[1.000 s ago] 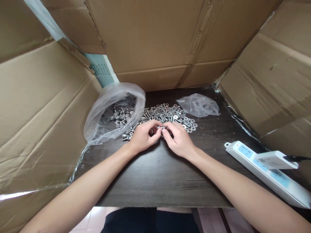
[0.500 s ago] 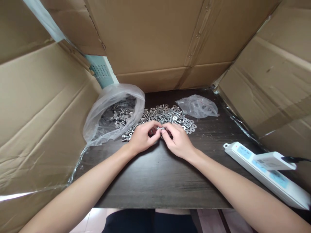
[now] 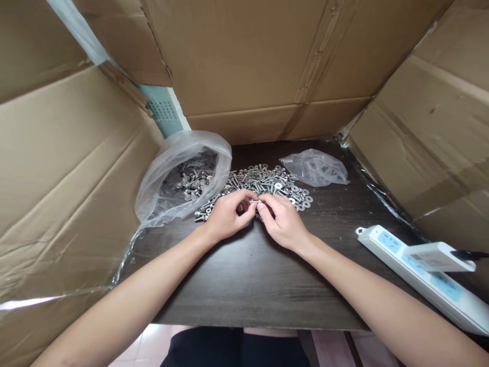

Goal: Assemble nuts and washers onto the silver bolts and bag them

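A small metal bolt (image 3: 255,202) lies roughly level between my two hands, in front of a heap of loose hardware. My left hand (image 3: 228,215) is closed, its thumb and fingertips pinching the bolt's left end. From the other side, my right hand (image 3: 284,220) pinches the right end, where a small shiny piece sits that I cannot tell apart as nut or washer. Behind the fingers spreads the pile of bolts, nuts and flat washers (image 3: 263,179), partly hidden by my hands. An open clear plastic bag (image 3: 147,196) holding several bolts with washers stands on the left.
A crumpled clear bag (image 3: 317,169) lies at the back right of the dark table (image 3: 244,285). A white power strip (image 3: 401,267) with a plugged-in adapter (image 3: 439,256) lies along the right side. Cardboard walls (image 3: 244,56) enclose the table on the left, back and right.
The whole view has shifted slightly, so everything sits a little further right. Both hands keep the bolt pinched between them; the right fingertips have moved slightly on its end.
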Motion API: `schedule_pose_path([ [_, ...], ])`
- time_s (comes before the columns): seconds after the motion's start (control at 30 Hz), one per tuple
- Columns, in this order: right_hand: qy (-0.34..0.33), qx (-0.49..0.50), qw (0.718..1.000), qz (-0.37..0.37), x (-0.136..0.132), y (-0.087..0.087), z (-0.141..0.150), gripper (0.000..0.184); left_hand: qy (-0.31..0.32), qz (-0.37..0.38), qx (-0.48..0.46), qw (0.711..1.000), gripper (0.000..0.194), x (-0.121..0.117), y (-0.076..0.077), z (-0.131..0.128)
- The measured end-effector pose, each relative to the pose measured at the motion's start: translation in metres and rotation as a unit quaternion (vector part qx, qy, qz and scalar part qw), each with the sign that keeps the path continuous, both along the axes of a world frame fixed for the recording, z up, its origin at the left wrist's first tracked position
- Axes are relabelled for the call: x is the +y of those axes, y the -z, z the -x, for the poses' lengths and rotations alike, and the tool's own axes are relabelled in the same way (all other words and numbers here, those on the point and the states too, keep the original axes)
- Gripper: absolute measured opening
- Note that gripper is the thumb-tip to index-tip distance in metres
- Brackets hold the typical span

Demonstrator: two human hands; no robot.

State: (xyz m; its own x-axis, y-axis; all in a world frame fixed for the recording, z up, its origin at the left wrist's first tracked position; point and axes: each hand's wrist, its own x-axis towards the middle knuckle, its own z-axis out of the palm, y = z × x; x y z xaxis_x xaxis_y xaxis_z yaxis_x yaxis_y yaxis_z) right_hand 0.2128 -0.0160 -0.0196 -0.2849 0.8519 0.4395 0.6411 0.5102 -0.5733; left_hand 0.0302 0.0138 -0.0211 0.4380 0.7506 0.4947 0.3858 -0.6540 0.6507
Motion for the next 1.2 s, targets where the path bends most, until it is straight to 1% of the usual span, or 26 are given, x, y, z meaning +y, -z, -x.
schedule_pose_path([
  [0.2,0.018,0.004,1.0,-0.013,-0.0008,-0.0007,-0.0005,0.012,0.002,0.003,-0.004,1.0,0.012,0.0005,0.0005,0.0003],
  [0.87,0.006,0.008,1.0,-0.017,0.0009,0.0025,-0.0002,0.015,-0.002,-0.004,-0.006,1.0,0.011,0.0001,0.0,0.0001],
  [1.07,0.004,-0.003,1.0,-0.01,0.0013,0.0016,-0.0002,0.02,0.002,-0.005,-0.006,1.0,0.011,0.0005,-0.0002,-0.0002],
  [1.2,0.013,0.015,1.0,-0.004,-0.0002,-0.0006,-0.0001,0.014,-0.007,-0.005,-0.011,1.0,0.011,0.0003,0.0002,-0.0001],
])
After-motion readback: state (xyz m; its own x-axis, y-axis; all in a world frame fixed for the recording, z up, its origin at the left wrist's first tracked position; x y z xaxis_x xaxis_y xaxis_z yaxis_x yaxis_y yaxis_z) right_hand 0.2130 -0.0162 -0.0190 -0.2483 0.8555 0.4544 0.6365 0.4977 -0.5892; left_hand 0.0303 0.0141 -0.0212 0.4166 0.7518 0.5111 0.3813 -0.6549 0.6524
